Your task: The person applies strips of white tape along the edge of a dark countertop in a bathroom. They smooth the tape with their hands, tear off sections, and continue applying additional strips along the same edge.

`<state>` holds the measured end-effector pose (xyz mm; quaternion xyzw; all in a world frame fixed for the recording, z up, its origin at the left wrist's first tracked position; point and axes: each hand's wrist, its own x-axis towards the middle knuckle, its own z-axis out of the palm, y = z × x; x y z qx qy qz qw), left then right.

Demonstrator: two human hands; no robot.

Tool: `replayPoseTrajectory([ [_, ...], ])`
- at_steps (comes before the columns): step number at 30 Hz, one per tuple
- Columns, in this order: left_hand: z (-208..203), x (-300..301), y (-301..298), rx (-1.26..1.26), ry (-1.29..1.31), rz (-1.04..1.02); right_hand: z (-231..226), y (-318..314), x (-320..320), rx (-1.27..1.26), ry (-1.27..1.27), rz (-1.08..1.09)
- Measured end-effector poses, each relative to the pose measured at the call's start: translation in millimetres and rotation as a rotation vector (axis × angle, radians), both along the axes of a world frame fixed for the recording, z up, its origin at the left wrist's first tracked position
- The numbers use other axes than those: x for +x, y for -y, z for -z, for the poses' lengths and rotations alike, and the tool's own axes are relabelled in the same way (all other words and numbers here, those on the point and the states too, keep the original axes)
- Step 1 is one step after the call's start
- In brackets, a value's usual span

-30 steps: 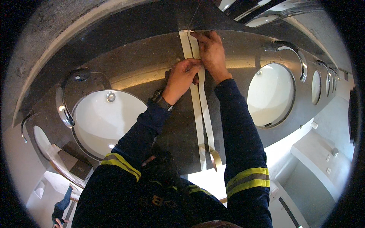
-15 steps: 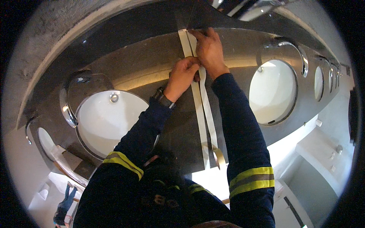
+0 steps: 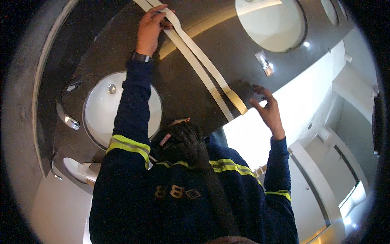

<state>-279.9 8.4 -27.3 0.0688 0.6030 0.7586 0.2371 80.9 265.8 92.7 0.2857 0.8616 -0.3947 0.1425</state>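
Two long cream strips of masking tape run diagonally over the dark polished counter (image 3: 174, 87). The lower strip (image 3: 199, 75) lies flat. Beside it, the upper strip (image 3: 207, 63) bends near my left hand and leads to a yellowish tape roll (image 3: 237, 102) at the counter's front edge. My left hand (image 3: 149, 30) is at the far end, its fingers curled around the upper strip; part of the grip is hidden. Away from the tape, my right hand (image 3: 268, 110) hangs just right of the roll, fingers spread, holding nothing.
A small clear-and-brown object (image 3: 264, 64) lies on the counter at right. White round basins (image 3: 99, 105) (image 3: 274, 24) are set on both sides, with a curved chrome faucet (image 3: 67, 110) at left. White stall partitions (image 3: 308, 179) stand at the lower right.
My right hand has left the far end of the tape and drawn back toward the roll, opening. My left hand stays on the tape. The view has turned, and the small object now shows.
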Motion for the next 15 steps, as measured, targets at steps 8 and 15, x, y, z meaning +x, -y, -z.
replayPoseTrajectory([
  [8,-7,-6,1,-0.084,-0.048,0.019,10,54,26,-0.018,-0.223,-0.087],
  [15,-13,-7,3,-0.076,0.074,0.028,-31,67,32,-0.172,-0.172,0.020],
])
